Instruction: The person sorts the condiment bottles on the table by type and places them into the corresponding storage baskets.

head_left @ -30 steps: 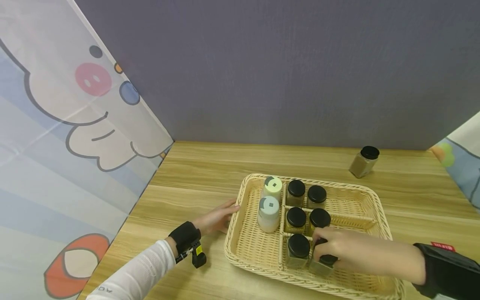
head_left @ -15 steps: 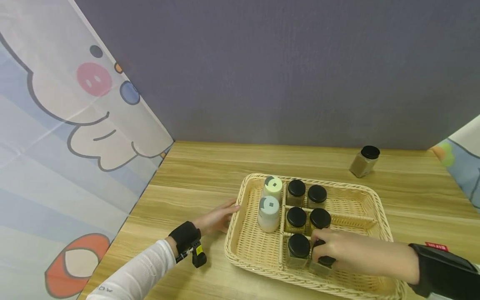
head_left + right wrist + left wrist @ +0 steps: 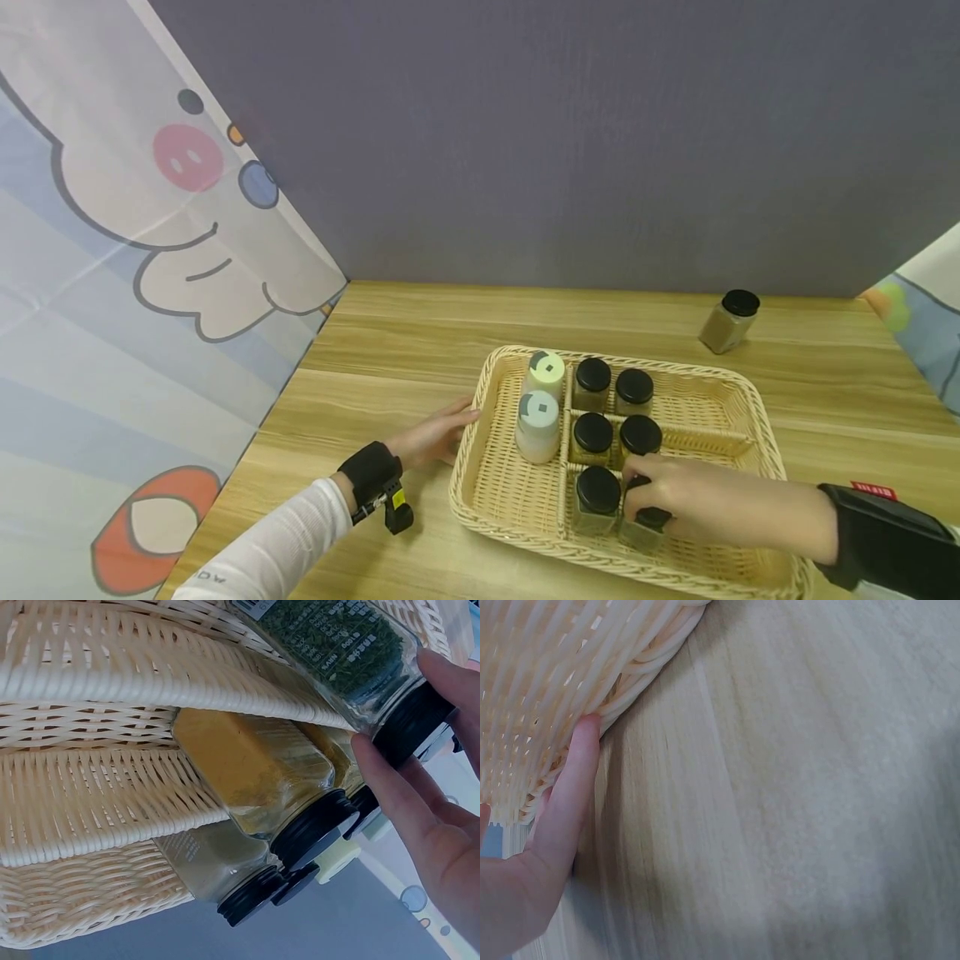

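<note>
My right hand (image 3: 667,493) reaches into a divided wicker basket (image 3: 517,542). Its fingers and thumb pinch the black lid of a spice jar (image 3: 341,649) filled with dried green herbs, standing in the front compartment beside another black-lidded jar (image 3: 597,493). In the head view that hand covers part of the jar. My left hand (image 3: 429,440) touches the basket's outer left side, its finger (image 3: 574,776) lying straight along the weave. Jars of yellow powder (image 3: 244,765) occupy the middle compartment, and two more dark-lidded jars (image 3: 592,383) stand in the back one.
Two white-capped bottles (image 3: 538,421) stand in the basket's long left compartment. Behind the basket, toward the right, a black-lidded jar of brownish powder (image 3: 726,327) stands on the wooden table (image 3: 390,350). A grey partition (image 3: 525,167) closes off the back.
Hardly anything differs. My right forearm has shifted slightly left while the fingers stay on the herb jar's lid. My left hand and the basket keep their places.
</note>
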Available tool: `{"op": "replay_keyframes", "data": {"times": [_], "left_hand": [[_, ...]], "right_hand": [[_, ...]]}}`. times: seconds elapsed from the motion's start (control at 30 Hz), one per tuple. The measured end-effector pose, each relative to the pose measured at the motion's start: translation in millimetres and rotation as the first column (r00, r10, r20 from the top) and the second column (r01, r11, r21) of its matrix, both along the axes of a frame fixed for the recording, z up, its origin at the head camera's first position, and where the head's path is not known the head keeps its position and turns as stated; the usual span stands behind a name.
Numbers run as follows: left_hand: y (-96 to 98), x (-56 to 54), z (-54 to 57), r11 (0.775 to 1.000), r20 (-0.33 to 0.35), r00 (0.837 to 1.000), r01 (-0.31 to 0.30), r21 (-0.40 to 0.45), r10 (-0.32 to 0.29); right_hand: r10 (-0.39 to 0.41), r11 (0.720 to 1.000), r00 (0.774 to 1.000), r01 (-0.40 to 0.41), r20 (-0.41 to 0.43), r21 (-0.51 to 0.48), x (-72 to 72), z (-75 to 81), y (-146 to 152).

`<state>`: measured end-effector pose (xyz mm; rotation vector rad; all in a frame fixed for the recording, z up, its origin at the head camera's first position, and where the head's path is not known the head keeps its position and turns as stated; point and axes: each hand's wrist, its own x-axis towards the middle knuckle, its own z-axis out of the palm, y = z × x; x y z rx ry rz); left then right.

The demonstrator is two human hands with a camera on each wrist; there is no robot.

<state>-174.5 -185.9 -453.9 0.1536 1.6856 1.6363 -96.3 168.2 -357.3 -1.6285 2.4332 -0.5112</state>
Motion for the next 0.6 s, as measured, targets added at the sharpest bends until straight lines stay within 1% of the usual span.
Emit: {"op": "replay_keyframes", "data": {"times": [0.33,0.47,0.6], "left_hand": [[-0.5,-0.3,-2.0,1.000,0.002,1.000,-0.007,-0.005,0.007],[-0.4,-0.2,-1.9,1.000,0.001,1.000,-0.009,-0.004,0.009],[-0.1,-0.2,-1.0,1.000,0.000,1.000,-0.008,-0.008,0.008]], "right_hand": [[0.020,0.999,1.000,-0.020,-0.013,-0.039,-0.6,0.1,1.4],[0.017,0.998,1.000,-0.016,0.009,-0.062,-1.0,1.6,2.5],[0.006,0.997,0.999,-0.003,0.038,-0.071,-2.1,6.4,2.9]]}}
